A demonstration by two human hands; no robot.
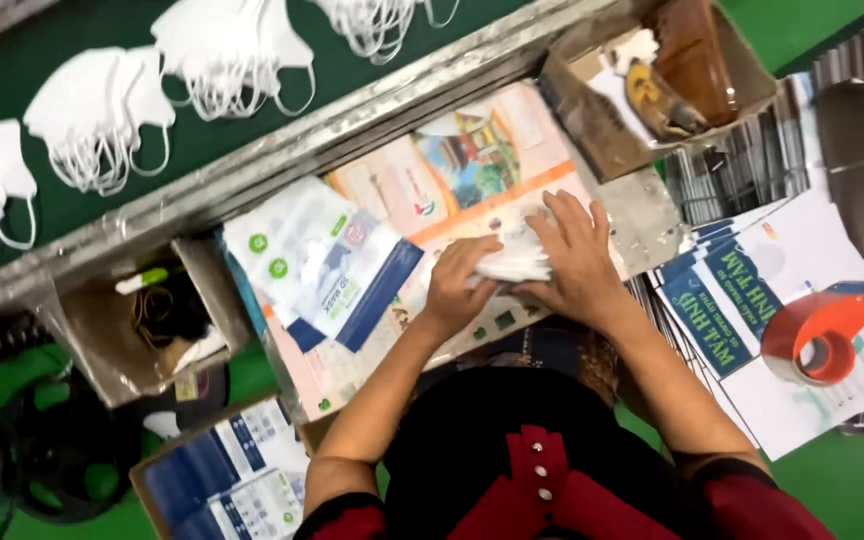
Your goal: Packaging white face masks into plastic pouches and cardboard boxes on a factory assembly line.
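Our two hands press a small stack of white folded face masks (514, 262) on the table.

Our left hand (457, 285) curls its fingers over the stack's near left end, while our right hand (577, 262) lies flat and spread across its right side, so the masks sit between and partly under both palms; how many there are we cannot quite tell. The stack rests on a colourful printed sheet (472, 165) covering the table. Just left of our left hand lies a pile of white-and-blue plastic packing bags (327, 265). Well to the right, an orange tape dispenser (824, 330) sits on printed paper.
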